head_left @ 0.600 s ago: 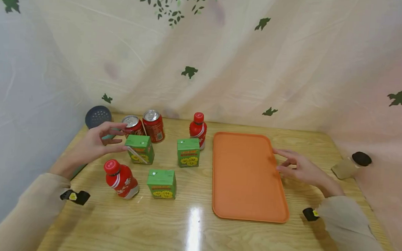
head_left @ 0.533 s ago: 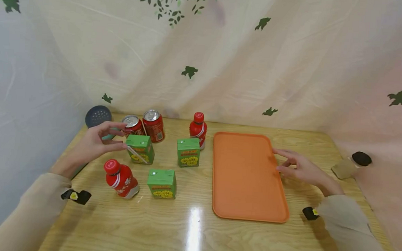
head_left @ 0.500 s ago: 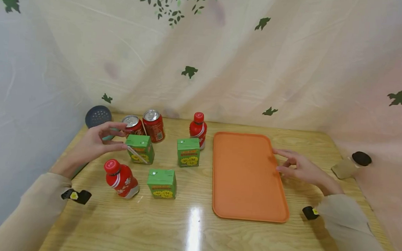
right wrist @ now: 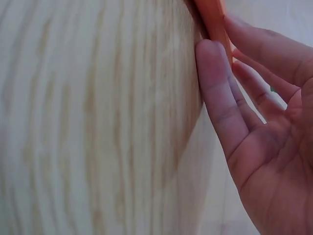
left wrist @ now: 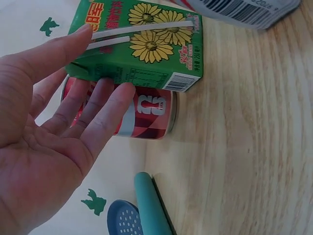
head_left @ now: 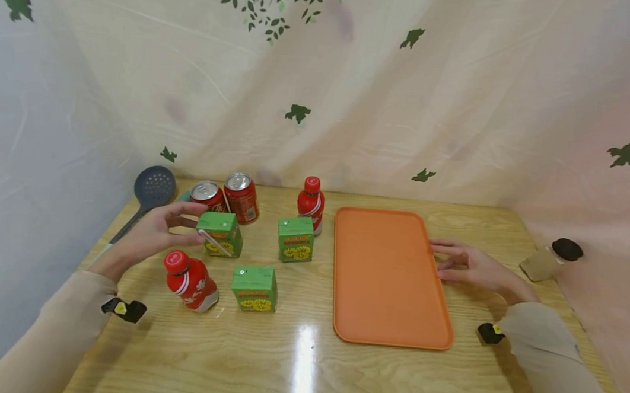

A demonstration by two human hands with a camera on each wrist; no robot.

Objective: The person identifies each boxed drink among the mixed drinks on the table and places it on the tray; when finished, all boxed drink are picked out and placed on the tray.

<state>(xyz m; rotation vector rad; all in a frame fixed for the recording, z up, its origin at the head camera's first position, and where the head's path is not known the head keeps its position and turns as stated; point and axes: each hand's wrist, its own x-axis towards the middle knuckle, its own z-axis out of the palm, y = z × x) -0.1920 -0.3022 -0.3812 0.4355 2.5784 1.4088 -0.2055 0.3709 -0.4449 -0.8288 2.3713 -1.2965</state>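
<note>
In the head view my left hand (head_left: 155, 229) is at the left side of a green juice box (head_left: 220, 234) with yellow flowers and a white straw. The left wrist view has the thumb at the straw (left wrist: 146, 29) and the other fingers, fairly straight, by the box's side. A red bottle (head_left: 190, 280) stands in front of this hand, and red cans (head_left: 242, 197) behind the box. My right hand (head_left: 471, 267) is beside the orange tray (head_left: 391, 277), its extended fingertips right at the tray's right edge. Neither hand is curled round anything.
Two more green juice boxes (head_left: 254, 288) stand between the left hand and the tray. Another red bottle (head_left: 311, 205) is behind them. A dark slotted spoon (head_left: 155, 185) lies at the far left, and a jar with a black lid (head_left: 544, 262) at the far right.
My left hand has moved slightly right and down, closer to the juice box, uncovering more of the slotted spoon. My right hand has lowered a little along the tray's edge.
</note>
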